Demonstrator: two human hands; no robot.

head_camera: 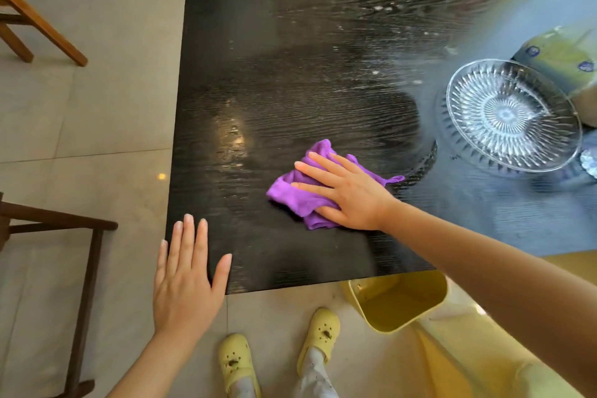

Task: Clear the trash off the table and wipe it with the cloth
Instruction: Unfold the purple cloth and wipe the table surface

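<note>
A crumpled purple cloth (295, 194) lies on the black table (258, 58), near its front middle. My right hand (349, 192) presses flat on the cloth, fingers spread and pointing left. Wet streaks and small white specks show on the table's far right part. My left hand (185, 281) hovers flat and open over the table's front left corner, holding nothing. A yellow bin (397, 300) stands on the floor under the front edge, just right of my feet.
A clear cut-glass dish (512, 115) stands on the table's right side, with a green patterned packet (562, 58) behind it. Wooden chair legs (42, 26) stand at the far left, a dark wooden frame (80, 268) at the near left. The floor is pale tile.
</note>
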